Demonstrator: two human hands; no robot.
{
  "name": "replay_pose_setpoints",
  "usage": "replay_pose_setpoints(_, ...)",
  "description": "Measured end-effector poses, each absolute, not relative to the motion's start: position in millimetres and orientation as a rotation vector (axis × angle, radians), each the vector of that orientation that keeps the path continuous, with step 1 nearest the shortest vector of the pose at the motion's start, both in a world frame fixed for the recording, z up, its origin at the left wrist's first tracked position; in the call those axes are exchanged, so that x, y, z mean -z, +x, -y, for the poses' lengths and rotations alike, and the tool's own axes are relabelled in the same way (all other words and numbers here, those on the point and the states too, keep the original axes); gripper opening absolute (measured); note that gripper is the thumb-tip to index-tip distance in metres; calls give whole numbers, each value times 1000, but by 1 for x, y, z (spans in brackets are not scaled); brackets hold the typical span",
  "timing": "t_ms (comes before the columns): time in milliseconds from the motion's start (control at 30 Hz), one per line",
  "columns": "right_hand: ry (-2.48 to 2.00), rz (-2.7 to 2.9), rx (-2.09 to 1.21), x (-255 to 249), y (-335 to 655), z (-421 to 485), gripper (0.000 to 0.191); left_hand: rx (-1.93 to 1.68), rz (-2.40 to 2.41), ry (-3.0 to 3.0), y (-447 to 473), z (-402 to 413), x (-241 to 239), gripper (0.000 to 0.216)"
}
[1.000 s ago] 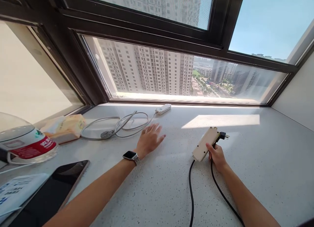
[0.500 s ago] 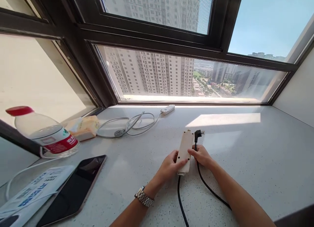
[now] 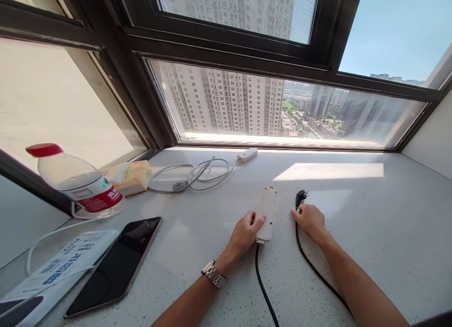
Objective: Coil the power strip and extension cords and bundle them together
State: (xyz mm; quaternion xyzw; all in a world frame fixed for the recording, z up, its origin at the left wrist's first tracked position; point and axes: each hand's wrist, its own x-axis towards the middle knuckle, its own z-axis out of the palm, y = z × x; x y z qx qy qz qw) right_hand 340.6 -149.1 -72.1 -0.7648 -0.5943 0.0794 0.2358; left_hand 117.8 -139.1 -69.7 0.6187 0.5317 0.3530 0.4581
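A cream power strip (image 3: 267,212) lies on the speckled white windowsill counter (image 3: 370,232), its black cable running toward me. My left hand (image 3: 246,232), a metal watch on its wrist, grips the near left side of the strip with curled fingers. My right hand (image 3: 308,219) is closed around the black cable just behind its black plug (image 3: 301,196), which rests on the counter to the right of the strip.
A grey cable coil with a white adapter (image 3: 247,154) lies near the window. At the left stand a red-capped water bottle (image 3: 76,182) and a tissue pack (image 3: 130,176). A dark tablet (image 3: 115,265) and printed paper (image 3: 60,270) lie at the near left.
My left hand came across from the grey cable to the power strip. The strip now lies flat, and my right hand has moved the plug out to the right of it.
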Motion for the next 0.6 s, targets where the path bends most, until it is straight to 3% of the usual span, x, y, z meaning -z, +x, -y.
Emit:
replay_pose_setpoints(167, -1680, 1608, -245, 68, 329, 158, 41, -903, -1296, 1314, 117, 140, 64, 46)
replay_pose_setpoints(267, -1385, 1670, -463, 69, 314, 166, 39, -864, -1286, 1151, 116, 142, 60, 47)
replay_pose_setpoints(400, -1311, 1812, -796, 77, 296, 175, 45, -898, -1184, 1089, 116, 145, 58, 51)
replay_pose_setpoints(600, -1232, 1983, -923, 80, 288, 183, 42, -890, -987, 1038, 114, 147, 59, 61)
